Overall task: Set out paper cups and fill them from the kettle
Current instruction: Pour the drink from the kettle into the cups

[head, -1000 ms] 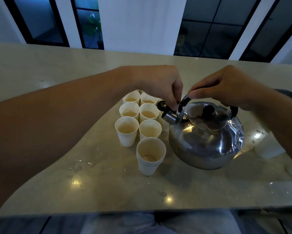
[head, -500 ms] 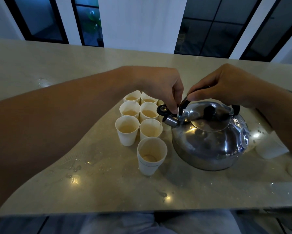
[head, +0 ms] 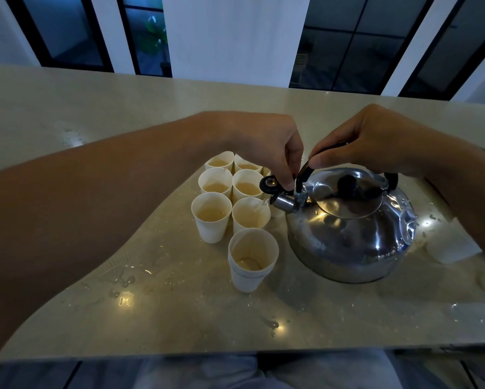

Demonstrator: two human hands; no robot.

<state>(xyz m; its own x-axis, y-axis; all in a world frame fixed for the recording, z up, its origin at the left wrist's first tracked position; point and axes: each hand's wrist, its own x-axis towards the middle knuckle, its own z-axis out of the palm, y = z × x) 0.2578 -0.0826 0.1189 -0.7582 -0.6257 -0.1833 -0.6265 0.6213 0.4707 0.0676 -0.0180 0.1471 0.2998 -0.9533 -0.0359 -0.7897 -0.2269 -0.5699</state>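
Observation:
A shiny steel kettle [head: 350, 228] stands right of centre, tilted a little toward the cups. My right hand [head: 375, 141] grips its black handle [head: 303, 172] from above. My left hand [head: 263, 141] reaches across and pinches the black spout cap [head: 268, 183], holding it flipped up. Water trickles from the spout [head: 283, 203] into a white paper cup [head: 251, 214]. Several more paper cups [head: 211, 216] holding liquid stand in two rows to the left. The nearest cup [head: 252, 258] has only a little at its bottom.
The stone table [head: 179, 310] has wet patches and droplets in front of the cups. A white object [head: 454, 248] lies right of the kettle, half behind my right forearm. The table's near edge runs along the bottom, with my lap below it.
The kettle has shifted slightly right and tipped toward the cups. Water now runs from the spout. My left fingers have kept the cap up throughout.

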